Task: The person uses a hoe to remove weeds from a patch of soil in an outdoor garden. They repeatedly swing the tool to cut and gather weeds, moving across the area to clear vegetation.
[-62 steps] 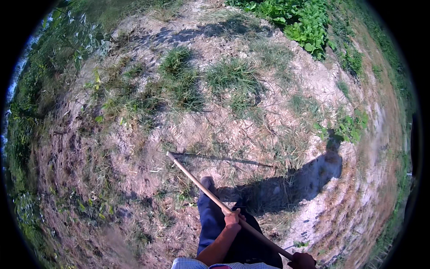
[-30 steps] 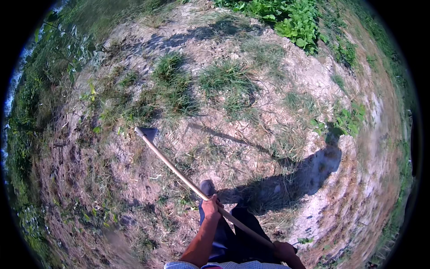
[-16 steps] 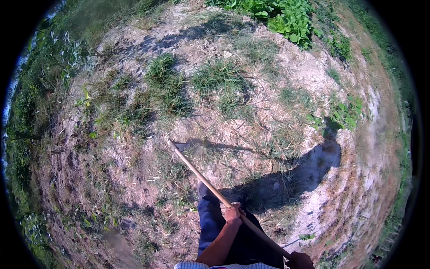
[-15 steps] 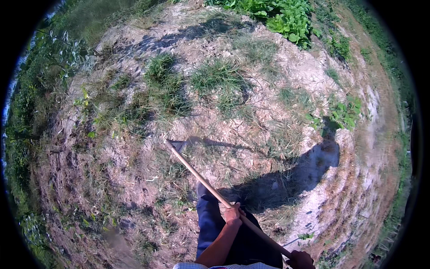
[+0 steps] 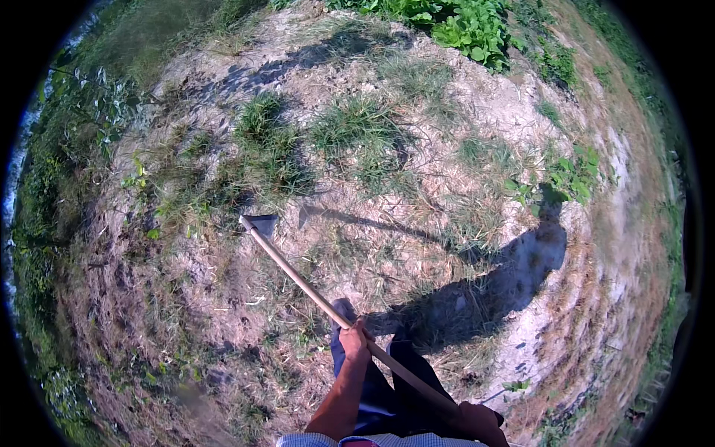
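A hoe point(image 5: 296, 276) with a long pale wooden handle slants from my lower right to the far left. Around the middle of the handle, my left hand point(image 5: 355, 340) is closed. Lower down, near the butt end, my right hand point(image 5: 479, 419) grips the same handle and lies in shade. The hoe's grey metal blade point(image 5: 262, 223) is beside the grass clumps, apart from its shadow on the ground, so it appears raised. Below it lies dry soil point(image 5: 223, 298) with cut grass and straw.
Green grass tufts point(image 5: 357, 130) grow ahead, with another clump point(image 5: 261, 123) to their left. Leafy green plants point(image 5: 473, 33) stand at the far edge. A small broad-leaved plant point(image 5: 573, 175) is at the right, by my shadow point(image 5: 514, 276). My trousered legs point(image 5: 376, 398) are beneath the handle.
The hoe's head has moved away from me and to the left. Both hands have shifted left with the handle, the left one also slightly farther out; both still grip it.
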Available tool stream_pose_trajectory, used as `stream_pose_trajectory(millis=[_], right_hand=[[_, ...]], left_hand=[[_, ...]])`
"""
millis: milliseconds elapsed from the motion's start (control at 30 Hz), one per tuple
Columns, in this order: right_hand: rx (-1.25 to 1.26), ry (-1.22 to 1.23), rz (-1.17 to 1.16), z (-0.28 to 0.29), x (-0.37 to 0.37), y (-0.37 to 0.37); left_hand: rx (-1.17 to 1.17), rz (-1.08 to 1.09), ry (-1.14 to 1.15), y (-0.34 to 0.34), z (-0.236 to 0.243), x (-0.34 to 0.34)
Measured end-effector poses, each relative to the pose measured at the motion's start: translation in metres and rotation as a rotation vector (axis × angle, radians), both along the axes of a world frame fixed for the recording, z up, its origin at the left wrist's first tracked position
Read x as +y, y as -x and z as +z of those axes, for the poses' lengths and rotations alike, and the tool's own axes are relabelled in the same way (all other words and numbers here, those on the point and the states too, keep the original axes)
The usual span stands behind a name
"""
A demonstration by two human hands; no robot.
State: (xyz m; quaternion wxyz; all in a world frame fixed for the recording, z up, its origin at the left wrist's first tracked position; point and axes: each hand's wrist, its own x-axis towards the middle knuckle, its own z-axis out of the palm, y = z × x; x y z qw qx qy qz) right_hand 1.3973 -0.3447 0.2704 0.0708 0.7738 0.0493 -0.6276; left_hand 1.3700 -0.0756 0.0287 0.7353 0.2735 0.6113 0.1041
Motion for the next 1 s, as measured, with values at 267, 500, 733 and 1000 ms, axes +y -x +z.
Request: stream_pose_trajectory(millis=[267,500,733,1000], right_hand=[[-0.185,0.116,-0.001,0.119,-0.104,-0.013],[-0.108,0.005,0.017,0.032,-0.117,0.010],[-0.202,-0.071,-0.107,-0.018,-0.072,0.031],[-0.153,0.091,-0.234,0.076,-0.119,0.063]], left_hand=[[0.001,-0.071,0.642,-0.005,0.017,-0.190],[0.012,-0.060,0.295,-0.015,0.015,-0.112],[-0.033,-0.186,-0.006,-0.038,0.006,-0.045],[0.072,-0.266,0.440,0.001,-0.012,-0.190]])
